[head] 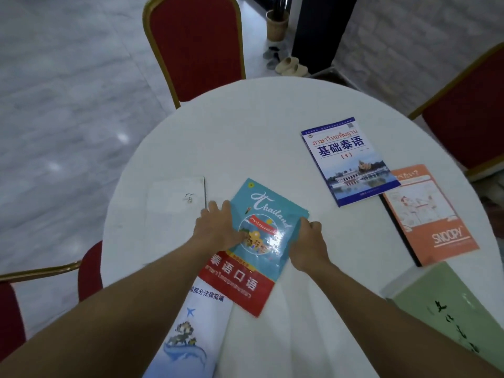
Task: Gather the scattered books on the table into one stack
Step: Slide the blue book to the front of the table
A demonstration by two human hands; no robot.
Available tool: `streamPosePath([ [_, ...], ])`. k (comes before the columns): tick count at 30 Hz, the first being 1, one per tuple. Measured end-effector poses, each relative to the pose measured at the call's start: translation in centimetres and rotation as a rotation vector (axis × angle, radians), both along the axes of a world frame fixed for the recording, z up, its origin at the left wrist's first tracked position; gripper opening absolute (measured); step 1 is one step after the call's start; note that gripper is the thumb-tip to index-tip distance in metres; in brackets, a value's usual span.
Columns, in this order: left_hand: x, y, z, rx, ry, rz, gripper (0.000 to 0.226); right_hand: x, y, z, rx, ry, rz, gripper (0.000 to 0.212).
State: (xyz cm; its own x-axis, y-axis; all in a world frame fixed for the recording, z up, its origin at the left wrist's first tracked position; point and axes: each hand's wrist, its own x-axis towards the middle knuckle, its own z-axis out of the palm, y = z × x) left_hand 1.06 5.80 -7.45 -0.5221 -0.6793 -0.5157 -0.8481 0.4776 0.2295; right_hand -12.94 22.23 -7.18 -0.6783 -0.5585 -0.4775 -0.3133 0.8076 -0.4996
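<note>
A teal Thailand book [270, 211] lies near the middle of the round white table [245, 126], overlapping a red book [240, 285]. My left hand [221, 225] rests flat on the teal book's left edge. My right hand [308, 233] grips its right edge with curled fingers. A white book with a whale picture [196, 331] lies under the red one, partly hidden by my left arm. Further out lie a white booklet [174, 197] at the left, a blue-and-white Thai textbook [349, 159], an orange Snoopy notebook [428, 214] and a green book [447, 306] at the right.
Red chairs with gold frames stand round the table: one at the far side [193, 45], one at the right [469, 110], one at the near left [90, 268]. Slippers [289, 64] and a basket sit on the marble floor beyond.
</note>
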Motion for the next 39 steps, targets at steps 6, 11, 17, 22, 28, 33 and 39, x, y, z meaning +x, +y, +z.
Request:
streamPosePath([
  [6, -1.5, 6.0, 0.0, 0.117, 0.13, 0.077, 0.083, -2.1, 3.9, 0.0, -0.032, 0.007, -0.023, 0.051],
  [11, -2.0, 9.4, 0.0, 0.21, 0.143, 0.084, 0.081, -3.8, 6.4, -0.4, -0.011, 0.04, 0.048, 0.062],
  [17, -2.5, 11.8, 0.3, 0.242, 0.136, 0.135, 0.086, -5.1, 8.7, -0.6, -0.006, 0.023, 0.127, 0.077],
  [22, -2.9, 12.9, 0.6, 0.268, 0.135, 0.165, 0.082, -5.4, 9.4, -0.2, -0.038, -0.006, 0.126, 0.079],
  [28, -4.0, 12.7, 1.0, 0.208, 0.093, 0.188, 0.075, -6.0, 9.6, -0.1, -0.052, -0.017, 0.138, 0.074],
  [33, -6.4, 11.7, 1.3, 0.091, 0.17, 0.179, 0.072, -8.4, 9.6, -0.2, -0.089, -0.071, 0.107, 0.068],
  [39, -13.0, 10.8, 2.0, 0.112, 0.231, 0.149, 0.075, -12.7, 9.9, -0.2, -0.12, 0.046, 0.033, 0.068],
])
